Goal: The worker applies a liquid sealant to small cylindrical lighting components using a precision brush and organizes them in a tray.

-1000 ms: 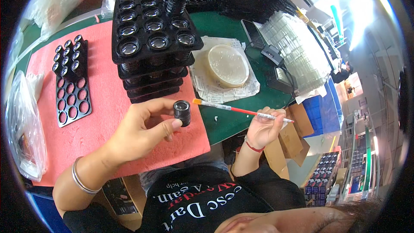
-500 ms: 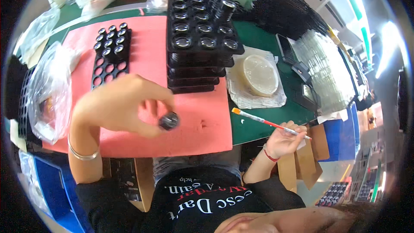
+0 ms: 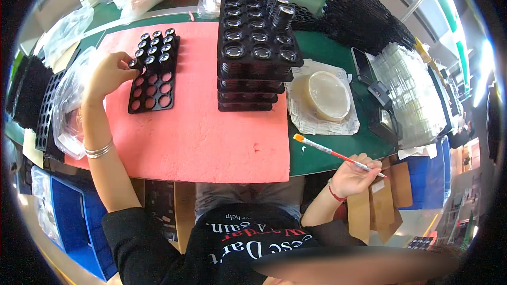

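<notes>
Now black lens (image 3: 133, 64) between left fingers (image 3: 124, 68), over tray (image 3: 152, 85)

Black tray (image 3: 152, 87) on a salmon-pink mat (image 3: 200, 126); green table (image 3: 327, 53); brush (image 3: 338, 154) with orange bristles.

The flat black tray (image 3: 150, 82) looks like matt moulded plastic, and the small cylindrical lens parts (image 3: 158, 47) in it are black with glossy glass tops. The pink mat (image 3: 200, 126) is smooth and matt, like foam or rubber sheet. The brush (image 3: 338, 154) has a glossy red handle, a metal ferrule and orange bristles. The bags (image 3: 71, 103) are clear, shiny plastic film.
</notes>
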{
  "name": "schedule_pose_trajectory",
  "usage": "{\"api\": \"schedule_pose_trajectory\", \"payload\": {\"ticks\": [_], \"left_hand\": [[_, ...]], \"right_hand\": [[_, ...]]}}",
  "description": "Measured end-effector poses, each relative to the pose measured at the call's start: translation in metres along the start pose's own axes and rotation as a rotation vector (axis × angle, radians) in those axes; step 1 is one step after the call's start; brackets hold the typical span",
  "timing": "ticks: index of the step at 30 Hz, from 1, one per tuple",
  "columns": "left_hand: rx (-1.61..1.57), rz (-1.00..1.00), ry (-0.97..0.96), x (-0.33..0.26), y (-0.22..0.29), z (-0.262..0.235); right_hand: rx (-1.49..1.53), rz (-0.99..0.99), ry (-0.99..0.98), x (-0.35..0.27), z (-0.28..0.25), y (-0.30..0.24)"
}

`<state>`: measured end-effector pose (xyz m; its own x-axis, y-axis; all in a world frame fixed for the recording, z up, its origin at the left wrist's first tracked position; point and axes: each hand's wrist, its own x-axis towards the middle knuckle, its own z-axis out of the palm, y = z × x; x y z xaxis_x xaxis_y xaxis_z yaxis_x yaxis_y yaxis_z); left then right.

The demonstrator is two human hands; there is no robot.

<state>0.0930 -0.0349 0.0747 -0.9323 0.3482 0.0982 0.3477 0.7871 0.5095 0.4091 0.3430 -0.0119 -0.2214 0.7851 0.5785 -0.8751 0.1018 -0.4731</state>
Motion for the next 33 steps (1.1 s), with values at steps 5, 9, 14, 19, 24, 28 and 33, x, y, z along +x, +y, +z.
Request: {"api": "schedule_pose_trajectory", "payload": {"ticks": [5,9,14,19,24,28,33], "left_hand": [[0.122,-0.043,0.067,0.005,-0.001,0.011],[0.175,-0.046,0.054,0.012,-0.006,0.015],[0.029,-0.001,0.082,0.006,-0.007,0.004],[-0.069,0.152,0.43,-0.01,0.062,-0.003],[0.02,0.552,0.332,-0.022,0.181,0.004],[0.115,0.692,0.377,-0.006,0.222,0.018],[0.104,0.535,0.21,0.008,0.241,0.024]], "right_hand": [[0.031,0.008,-0.016,0.0,-0.002,0.0],[0.019,-0.01,-0.033,0.0,-0.002,0.002],[-0.018,-0.04,-0.024,0.0,-0.004,0.001],[-0.094,-0.045,-0.101,-0.001,-0.007,0.004],[-0.155,-0.008,-0.123,0.0,0.002,-0.006],[-0.129,0.012,-0.139,0.001,-0.001,-0.004],[0.026,0.101,-0.08,0.005,0.001,-0.002]]}}
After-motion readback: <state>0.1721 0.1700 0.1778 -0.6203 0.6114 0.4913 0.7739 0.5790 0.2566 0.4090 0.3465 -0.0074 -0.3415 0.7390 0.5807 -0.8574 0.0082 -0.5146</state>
